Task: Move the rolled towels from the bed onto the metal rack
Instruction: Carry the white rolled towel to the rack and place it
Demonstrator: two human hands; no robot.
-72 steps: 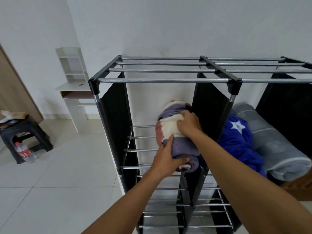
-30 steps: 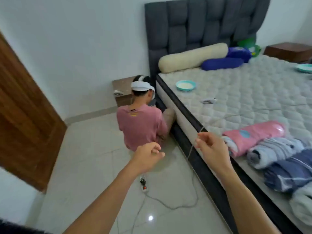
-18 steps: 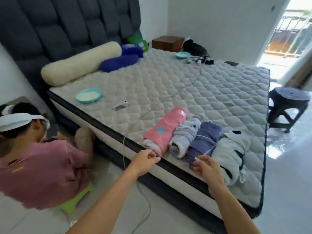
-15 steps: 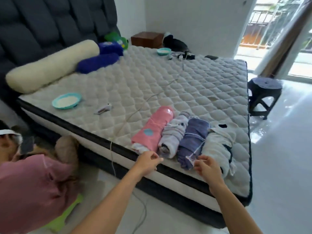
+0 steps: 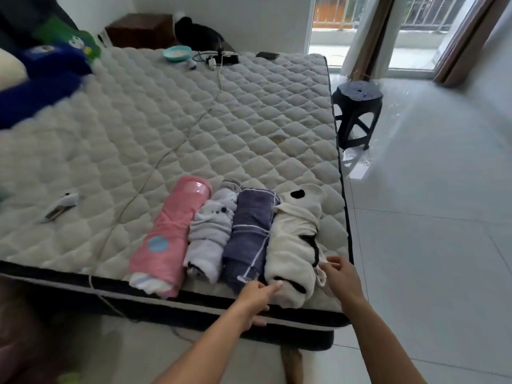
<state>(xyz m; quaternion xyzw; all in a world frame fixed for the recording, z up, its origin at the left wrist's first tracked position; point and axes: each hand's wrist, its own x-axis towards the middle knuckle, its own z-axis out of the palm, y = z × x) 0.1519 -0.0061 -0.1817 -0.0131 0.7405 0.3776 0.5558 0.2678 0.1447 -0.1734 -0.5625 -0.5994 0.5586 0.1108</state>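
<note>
**Towels lined up at the mattress edge, both hands at the cream roll**

Rolled towels lie four abreast on the bed (image 5: 194,112), at its near edge. The left hand (image 5: 253,299) has loosely spread fingers whose tips touch the near end of the cream towel (image 5: 295,245). The right hand (image 5: 339,275), also open, rests its fingertips against that roll's right side by a dark cord. Neither hand grips anything.

Left of the hands, touching side by side, lie the purple towel (image 5: 250,231), a pale grey towel (image 5: 210,236) and a pink towel (image 5: 169,236) with a blue dot. A thin cable (image 5: 166,155) runs across the mattress beyond them. Farther off sit a teal bowl (image 5: 177,53), a black stool (image 5: 357,112) on the floor to the right, and blurred blue cushions (image 5: 41,87). The bottom-left corner is too blurred to read.
</note>
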